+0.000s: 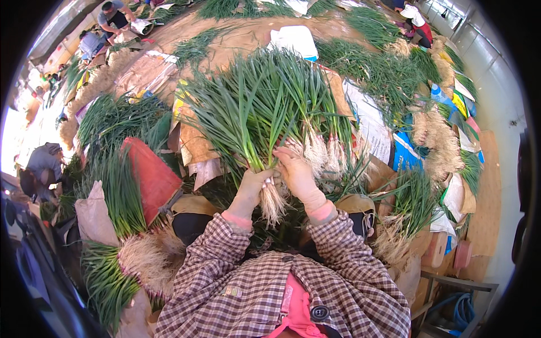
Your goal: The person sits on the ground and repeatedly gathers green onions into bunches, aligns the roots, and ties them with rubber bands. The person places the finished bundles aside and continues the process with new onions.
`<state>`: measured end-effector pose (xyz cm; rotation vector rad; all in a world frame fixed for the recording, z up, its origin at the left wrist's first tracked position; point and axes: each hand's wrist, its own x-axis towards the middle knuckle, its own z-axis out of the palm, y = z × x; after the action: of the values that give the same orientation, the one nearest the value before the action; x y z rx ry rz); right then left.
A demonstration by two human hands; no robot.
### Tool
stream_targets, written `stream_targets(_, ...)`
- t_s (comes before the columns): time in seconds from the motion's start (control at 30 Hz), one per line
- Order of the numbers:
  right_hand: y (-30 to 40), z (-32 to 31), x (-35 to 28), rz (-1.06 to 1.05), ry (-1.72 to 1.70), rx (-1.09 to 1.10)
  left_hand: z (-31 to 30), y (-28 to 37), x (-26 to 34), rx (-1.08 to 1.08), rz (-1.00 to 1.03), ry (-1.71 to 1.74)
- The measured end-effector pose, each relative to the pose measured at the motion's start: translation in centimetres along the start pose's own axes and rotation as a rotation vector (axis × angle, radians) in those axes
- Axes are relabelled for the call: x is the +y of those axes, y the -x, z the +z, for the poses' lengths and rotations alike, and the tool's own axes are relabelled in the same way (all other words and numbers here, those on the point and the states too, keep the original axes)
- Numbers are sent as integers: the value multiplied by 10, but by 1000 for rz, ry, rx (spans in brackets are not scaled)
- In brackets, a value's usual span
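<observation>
My gloved left hand (253, 183) grips a small bunch of green plants (249, 148), long-leaved like garlic greens or scallions, just above the roots. Their pale, stringy roots (271, 200) hang below the fist. My right hand (296, 171), also gloved, is at the bunch's right side with its fingertips against the stems; whether it pinches a stalk is unclear. Directly beyond my hands lies a larger heap of the same plants (270, 97), leaves pointing away. Several root clusters (315, 150) from that heap show just right of my right hand.
Stacked bundles with matted roots (143, 257) lie at my left, beside a red cloth or sack (152, 177). Loose plants (405, 211) lie to the right. A metal-framed stool or rack (460, 283) stands at lower right. Other people work at the far left (114, 21), left (44, 169) and far right (416, 27).
</observation>
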<state>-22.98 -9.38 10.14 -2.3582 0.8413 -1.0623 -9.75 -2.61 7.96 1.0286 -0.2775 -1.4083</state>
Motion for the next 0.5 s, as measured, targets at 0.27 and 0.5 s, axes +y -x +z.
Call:
stream_targets(0.27,14,17,-6,63,75,-275,-9,30,6,114,54,11)
stream_targets(0.5,-25,-13,24,531,5,-493,-24,39,36,-42,220,333)
